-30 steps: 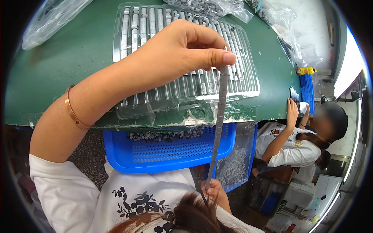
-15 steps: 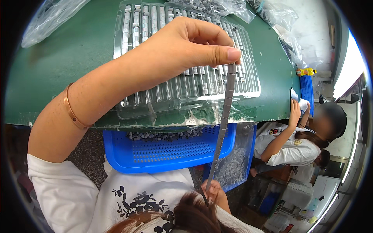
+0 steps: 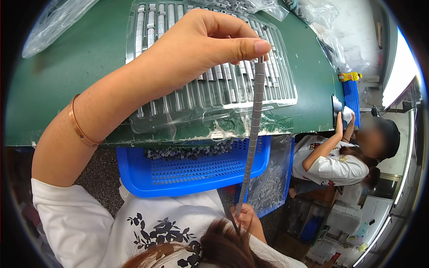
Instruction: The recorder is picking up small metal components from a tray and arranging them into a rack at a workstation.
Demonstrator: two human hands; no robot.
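Note:
My left hand (image 3: 210,42) is raised over the tray, thumb and fingers pinched on the top end of a thin rod. Threaded along that rod is a long column of short grey cylindrical pieces (image 3: 253,134), slanting down toward my body. Its lower end is in my right hand (image 3: 249,219), whose fingers are curled around it, partly hidden by hair. Behind my left hand lies a clear plastic tray (image 3: 192,103) with long grooves. Rows of grey cylinders (image 3: 161,22) fill parts of the grooves, and other grooves show bare plastic.
A blue basket (image 3: 178,191) with small grey pieces sits below the edge of the green table (image 3: 80,89). Plastic bags (image 3: 53,27) lie at the far left and far right. At the right, a co-worker (image 3: 335,161) handles something white beside a blue basket (image 3: 351,98).
The view has shifted slightly. My hands keep the same hold on the rod, with the left a little higher and further left in the picture. The co-worker's hands have moved a little.

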